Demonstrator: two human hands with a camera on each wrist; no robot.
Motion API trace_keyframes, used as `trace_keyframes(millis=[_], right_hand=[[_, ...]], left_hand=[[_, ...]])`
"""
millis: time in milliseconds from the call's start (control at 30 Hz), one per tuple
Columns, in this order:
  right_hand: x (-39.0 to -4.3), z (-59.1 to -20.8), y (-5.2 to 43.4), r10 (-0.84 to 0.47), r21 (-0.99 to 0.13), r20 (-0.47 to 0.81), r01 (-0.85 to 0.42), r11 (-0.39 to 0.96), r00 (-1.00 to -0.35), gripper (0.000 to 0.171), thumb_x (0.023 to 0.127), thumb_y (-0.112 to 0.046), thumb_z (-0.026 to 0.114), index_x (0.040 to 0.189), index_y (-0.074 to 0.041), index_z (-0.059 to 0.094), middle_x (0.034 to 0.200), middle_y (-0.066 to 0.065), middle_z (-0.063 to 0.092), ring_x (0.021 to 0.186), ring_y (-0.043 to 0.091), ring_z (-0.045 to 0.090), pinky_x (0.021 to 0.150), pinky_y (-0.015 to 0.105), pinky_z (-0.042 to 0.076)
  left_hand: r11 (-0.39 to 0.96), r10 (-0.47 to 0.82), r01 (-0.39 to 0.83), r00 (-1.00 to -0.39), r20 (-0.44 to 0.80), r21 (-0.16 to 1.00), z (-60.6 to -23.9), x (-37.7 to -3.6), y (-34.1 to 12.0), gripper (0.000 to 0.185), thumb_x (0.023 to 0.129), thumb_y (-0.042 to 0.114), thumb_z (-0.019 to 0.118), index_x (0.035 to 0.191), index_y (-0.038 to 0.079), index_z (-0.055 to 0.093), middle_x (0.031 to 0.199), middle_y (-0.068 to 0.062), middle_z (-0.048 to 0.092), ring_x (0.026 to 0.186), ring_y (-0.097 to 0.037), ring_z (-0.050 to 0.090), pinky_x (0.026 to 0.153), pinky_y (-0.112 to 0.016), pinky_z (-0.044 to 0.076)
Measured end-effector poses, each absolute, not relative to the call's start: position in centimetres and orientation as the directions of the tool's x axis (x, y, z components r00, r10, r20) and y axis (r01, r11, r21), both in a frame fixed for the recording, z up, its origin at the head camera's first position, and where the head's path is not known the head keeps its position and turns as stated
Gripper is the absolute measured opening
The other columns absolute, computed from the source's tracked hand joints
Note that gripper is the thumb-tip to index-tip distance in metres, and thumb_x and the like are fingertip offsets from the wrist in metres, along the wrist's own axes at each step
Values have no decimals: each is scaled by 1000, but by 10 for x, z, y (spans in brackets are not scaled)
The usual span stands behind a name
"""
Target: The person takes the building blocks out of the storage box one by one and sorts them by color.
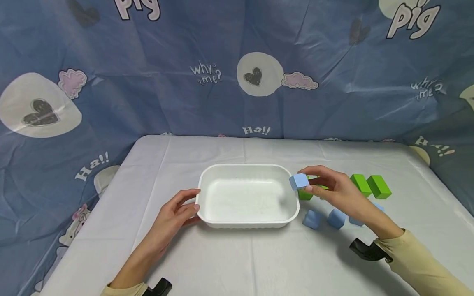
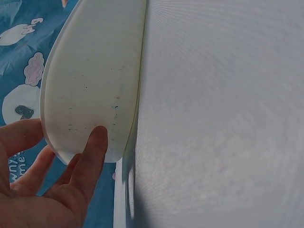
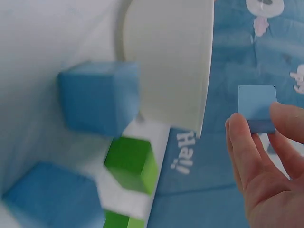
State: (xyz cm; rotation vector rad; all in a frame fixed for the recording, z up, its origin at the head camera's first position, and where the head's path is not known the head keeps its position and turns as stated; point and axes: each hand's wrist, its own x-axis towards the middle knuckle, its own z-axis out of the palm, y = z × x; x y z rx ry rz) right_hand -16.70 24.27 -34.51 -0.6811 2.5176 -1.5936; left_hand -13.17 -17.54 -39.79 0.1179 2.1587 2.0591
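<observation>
In the head view a white rectangular tray (image 1: 248, 225) stands in the middle of the table, with nothing in it. My left hand (image 1: 177, 211) touches its left end; in the left wrist view, fingertips (image 2: 98, 135) rest on the outer wall and at the rim. Above the tray's right rim, my right hand (image 1: 335, 191) pinches a light blue block (image 1: 299, 181) between thumb and fingers. The right wrist view shows that held block (image 3: 257, 102) at the fingertips, raised off the table.
Several blue blocks (image 1: 312, 220) lie to the right of the tray, partly under the right forearm. Behind them are several green blocks (image 1: 379, 187), some partly hidden by the right hand. A patterned blue cloth (image 1: 177, 107) hangs behind the white-covered table (image 1: 222, 263).
</observation>
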Motion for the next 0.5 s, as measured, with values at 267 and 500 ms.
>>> trace_keyframes(millis=[267,500], right_hand=[[-163,-349,269,-358,-848,183,-331,414,-916,41,95,-12,67,135,-13,57,129,5,59,107,20,65,83,31,55],[-158,-355,292,-320,-822,226,-356,444,-920,41,94,-8,67,134,-10,57,128,6,60,105,18,66,82,26,54]], left_hand=[[47,176,-38,-983,-46,998,-398,-132,-177,45,95,12,65,138,8,50,142,-10,46,122,-24,55,89,-35,53],[44,173,-41,-984,-48,998,-400,-133,-177,45,95,11,66,137,8,50,141,-10,47,120,-21,57,88,-36,53]])
